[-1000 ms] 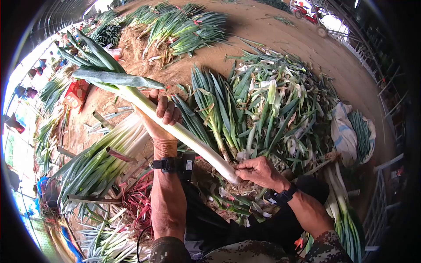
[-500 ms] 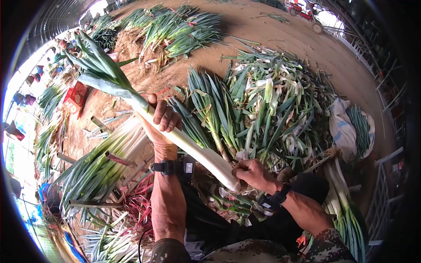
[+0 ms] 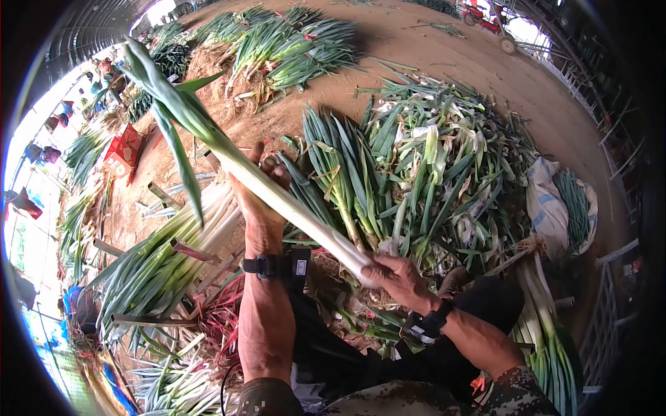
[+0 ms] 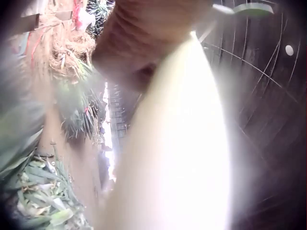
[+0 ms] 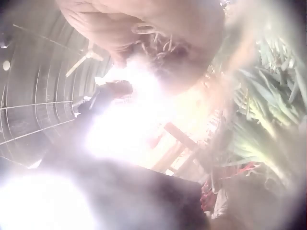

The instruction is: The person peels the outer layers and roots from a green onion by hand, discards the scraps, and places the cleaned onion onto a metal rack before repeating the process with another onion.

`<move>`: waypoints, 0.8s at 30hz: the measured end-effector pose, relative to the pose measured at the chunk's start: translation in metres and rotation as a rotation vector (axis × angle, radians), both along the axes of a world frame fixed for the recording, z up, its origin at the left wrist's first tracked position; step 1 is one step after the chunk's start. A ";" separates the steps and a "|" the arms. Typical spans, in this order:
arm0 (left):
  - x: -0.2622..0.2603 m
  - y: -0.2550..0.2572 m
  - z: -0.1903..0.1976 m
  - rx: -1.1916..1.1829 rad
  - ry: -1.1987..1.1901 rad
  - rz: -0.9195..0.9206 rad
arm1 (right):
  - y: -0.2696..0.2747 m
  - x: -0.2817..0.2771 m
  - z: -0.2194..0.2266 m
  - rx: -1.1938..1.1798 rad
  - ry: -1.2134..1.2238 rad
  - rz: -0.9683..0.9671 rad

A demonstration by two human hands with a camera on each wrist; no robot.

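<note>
The left hand curls round the leek at mid-shaft; the right hand pinches its white root end. If this is cleaning, a light left-hand grip should spare the shaft, while the right hand strips lengthwise from the root. Below and left of the leek, a rack holds a bundle; farther left stands a red box, contents unclear. Well right of the leek, a sack holds green stalks.
</note>
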State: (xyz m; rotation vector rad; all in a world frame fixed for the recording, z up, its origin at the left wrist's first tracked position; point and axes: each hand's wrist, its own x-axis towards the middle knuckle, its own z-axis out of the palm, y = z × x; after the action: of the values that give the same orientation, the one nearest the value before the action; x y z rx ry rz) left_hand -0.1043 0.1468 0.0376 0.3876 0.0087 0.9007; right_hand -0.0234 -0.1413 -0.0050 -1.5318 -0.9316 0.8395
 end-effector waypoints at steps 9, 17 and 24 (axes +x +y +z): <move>0.005 0.011 -0.021 -0.246 0.383 0.230 | 0.006 0.017 -0.007 -0.047 -0.114 -0.235; 0.003 0.008 -0.017 0.051 0.021 -0.029 | -0.002 0.027 -0.013 -0.096 -0.098 -0.311; 0.006 -0.001 0.003 0.151 -0.272 -0.118 | -0.016 0.065 -0.021 0.050 0.323 -0.519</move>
State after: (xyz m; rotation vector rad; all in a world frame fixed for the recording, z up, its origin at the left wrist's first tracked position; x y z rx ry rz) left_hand -0.0978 0.1460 0.0405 0.3986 -0.3307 0.8335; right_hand 0.0417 -0.1577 -0.0258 -1.4458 -0.2932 0.6501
